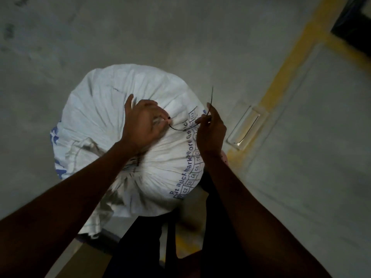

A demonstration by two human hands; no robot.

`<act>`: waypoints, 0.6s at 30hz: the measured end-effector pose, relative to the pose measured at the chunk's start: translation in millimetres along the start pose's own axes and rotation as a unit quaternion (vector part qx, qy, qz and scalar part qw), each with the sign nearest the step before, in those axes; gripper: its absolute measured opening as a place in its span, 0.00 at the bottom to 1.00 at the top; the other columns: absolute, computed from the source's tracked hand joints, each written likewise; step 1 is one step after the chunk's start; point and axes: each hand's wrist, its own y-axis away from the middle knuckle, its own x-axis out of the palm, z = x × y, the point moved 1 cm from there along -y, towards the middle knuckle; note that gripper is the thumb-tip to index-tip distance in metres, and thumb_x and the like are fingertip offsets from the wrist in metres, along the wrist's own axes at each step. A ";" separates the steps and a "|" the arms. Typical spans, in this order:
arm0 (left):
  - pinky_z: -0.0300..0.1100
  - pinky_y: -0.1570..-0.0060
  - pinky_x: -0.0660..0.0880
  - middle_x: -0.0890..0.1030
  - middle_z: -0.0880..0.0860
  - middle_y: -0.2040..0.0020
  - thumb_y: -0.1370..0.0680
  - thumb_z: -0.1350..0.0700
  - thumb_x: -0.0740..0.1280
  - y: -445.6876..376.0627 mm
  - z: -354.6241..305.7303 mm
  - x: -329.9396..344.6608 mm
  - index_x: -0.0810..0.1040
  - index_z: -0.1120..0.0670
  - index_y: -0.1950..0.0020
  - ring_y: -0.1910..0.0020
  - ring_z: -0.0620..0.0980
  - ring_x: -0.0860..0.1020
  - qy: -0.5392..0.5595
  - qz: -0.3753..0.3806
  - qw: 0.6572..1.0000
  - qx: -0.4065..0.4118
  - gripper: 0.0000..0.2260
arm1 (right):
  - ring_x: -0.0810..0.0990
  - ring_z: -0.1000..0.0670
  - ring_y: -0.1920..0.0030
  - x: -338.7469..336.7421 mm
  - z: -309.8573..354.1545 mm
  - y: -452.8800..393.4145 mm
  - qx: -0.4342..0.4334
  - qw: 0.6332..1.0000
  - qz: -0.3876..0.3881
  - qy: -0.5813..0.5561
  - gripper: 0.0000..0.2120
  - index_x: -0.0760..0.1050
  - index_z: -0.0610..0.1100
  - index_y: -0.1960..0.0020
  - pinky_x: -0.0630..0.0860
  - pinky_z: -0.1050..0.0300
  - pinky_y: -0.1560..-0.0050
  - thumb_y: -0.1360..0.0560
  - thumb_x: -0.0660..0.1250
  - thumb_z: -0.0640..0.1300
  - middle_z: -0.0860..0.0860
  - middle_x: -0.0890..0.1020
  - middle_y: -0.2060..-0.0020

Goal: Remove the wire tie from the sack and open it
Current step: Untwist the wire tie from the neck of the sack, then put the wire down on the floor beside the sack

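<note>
A full white woven sack [104,109] with blue print stands on the concrete floor below me, its top gathered into pleats. My left hand [140,125] is closed over the bunched neck at the centre of the sack. A thin dark wire tie [178,128] curves from under the fingers of that hand across to my right hand [210,131], which pinches it. The wire's free end sticks up past the right fingers. How far the wire still wraps the neck is hidden under my left hand.
A clear rectangular tray [246,127] with a dark wire lying in it sits on the floor just right of the sack, beside a yellow painted line [285,71]. My dark-clothed legs [180,247] stand at the sack's near side. A dark object fills the top right corner.
</note>
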 end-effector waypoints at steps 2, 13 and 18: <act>0.65 0.20 0.44 0.87 0.39 0.45 0.22 0.43 0.69 -21.1 -23.9 21.4 0.87 0.43 0.54 0.30 0.51 0.77 -0.014 0.025 0.999 0.035 0.09 | 0.86 0.55 0.56 -21.4 -16.8 -21.1 0.003 1.000 -0.009 0.011 0.19 0.71 0.52 0.27 0.82 0.56 0.52 0.16 0.60 0.40 0.52 0.88 0.58; 0.70 0.20 0.44 0.69 0.50 0.18 0.24 0.47 0.75 -119.5 -166.2 242.9 0.87 0.41 0.54 0.15 0.59 0.57 -0.052 0.179 0.978 0.096 0.01 | 0.76 0.39 0.35 -140.7 -205.1 -138.7 0.084 0.977 -0.053 0.187 0.11 0.84 0.46 0.44 0.76 0.43 0.38 0.19 0.65 0.46 0.44 0.78 0.33; 0.72 0.21 0.43 0.61 0.52 0.15 0.22 0.47 0.74 -150.5 -166.4 391.6 0.88 0.43 0.51 0.14 0.63 0.51 -0.050 0.169 0.982 0.063 0.03 | 0.52 0.34 0.18 -135.1 -329.8 -192.6 0.148 0.962 -0.013 0.230 0.11 0.85 0.49 0.40 0.54 0.32 0.21 0.19 0.66 0.47 0.43 0.55 0.17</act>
